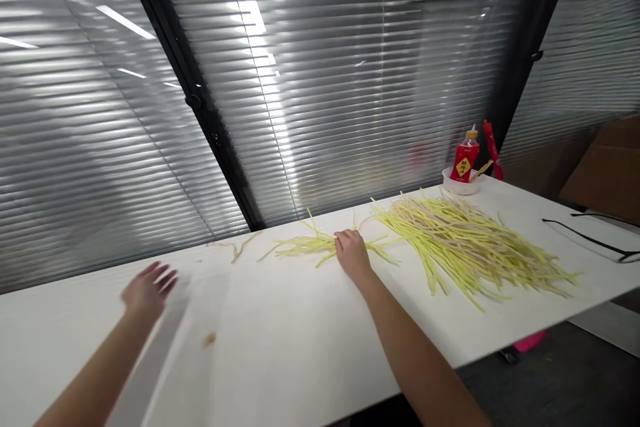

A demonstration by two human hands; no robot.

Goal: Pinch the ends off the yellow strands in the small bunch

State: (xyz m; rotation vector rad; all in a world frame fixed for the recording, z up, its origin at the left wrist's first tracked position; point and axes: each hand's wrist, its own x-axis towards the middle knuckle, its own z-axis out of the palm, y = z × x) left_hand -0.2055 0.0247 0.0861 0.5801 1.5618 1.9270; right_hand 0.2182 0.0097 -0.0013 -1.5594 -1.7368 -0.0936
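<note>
My right hand is at a small loose pile of yellow pipe cleaners, its fingers closed on some of the strands; the fingertips are partly hidden. To the left, my left hand hovers over the white table, slightly blurred, with its fingers apart and nothing in them. Between the hands lies a bent beige pipe cleaner. A much larger heap of yellow and beige pipe cleaners spreads out to the right of my right hand.
A red bottle stands in a pale bowl at the back right, near a red object. Black-framed glasses lie at the right edge. A small brown blurred spot is on the table. Blinds rise behind it.
</note>
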